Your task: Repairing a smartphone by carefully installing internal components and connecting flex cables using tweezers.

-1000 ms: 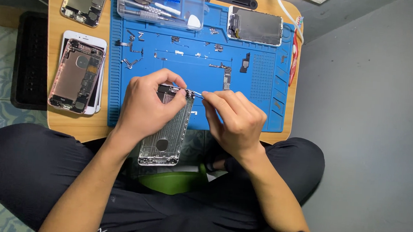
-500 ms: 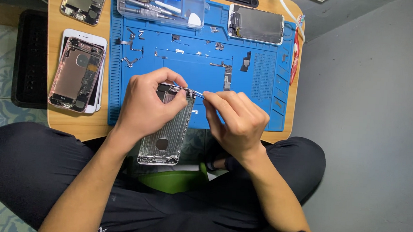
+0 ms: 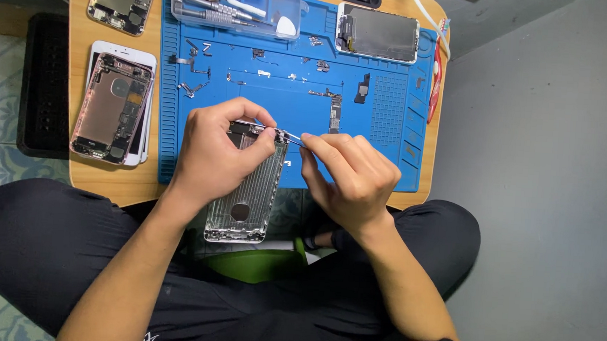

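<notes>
Head view put me right above the work: my left hand (image 3: pixel 215 151) was wrapped over the upper end of a stripped silver phone housing (image 3: pixel 246 191), gripping it so that its top rested on the near edge of the blue repair mat (image 3: pixel 383 137) while its lower end hung out over my lap. My right hand (image 3: pixel 351 177) was pinched closed around a thin metal tool, tweezers as far as I could tell (image 3: pixel 293 137), with the tip at the housing's top right corner, just beside my left fingertips; what the tip held, if anything, was too small to make out. Judging from the layout, the teardown was well along: the housing looked almost bare inside, a logic board (image 3: pixel 335 113) lay apart on the mat, and small brackets and screws (image 3: pixel 195 79) were spread across its upper half. A detached screen assembly (image 3: pixel 378 33) sat at the mat's far right corner, next to a clear tool tray (image 3: pixel 238 3). I judged that only some small part at that top corner was left. Two other opened phones (image 3: pixel 111 106) lay on the wooden table (image 3: pixel 106 179) at my left, well apart from the work.
</notes>
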